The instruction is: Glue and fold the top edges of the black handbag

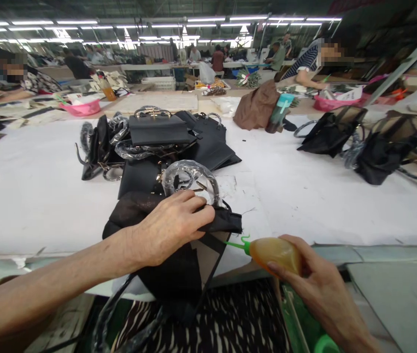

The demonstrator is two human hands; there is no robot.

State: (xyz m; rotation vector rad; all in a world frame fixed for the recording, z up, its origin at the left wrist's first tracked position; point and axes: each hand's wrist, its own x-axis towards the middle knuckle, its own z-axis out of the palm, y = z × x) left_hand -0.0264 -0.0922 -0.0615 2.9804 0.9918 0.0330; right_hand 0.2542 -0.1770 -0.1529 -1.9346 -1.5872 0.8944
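Observation:
My left hand (179,218) is closed on the upper edge of a black handbag (175,277), which hangs partly over the table's front edge. A plastic-wrapped round handle (208,179) stands up just beyond my fingers. In my right hand (311,274) is a squeeze bottle (276,252) of amber liquid, my fingers wrapped round its body. Its thin green nozzle points left, close to the bag's dark strip below my left hand. From this view I cannot tell whether the tip touches the bag.
Black handbags (160,130) and flat black panels lie piled beyond my left hand. Two more black bags (388,147) sit at the right. A brown cloth bag (256,105), a teal-lidded bottle (280,110) and pink baskets (81,107) stand farther back. Other people work across the table.

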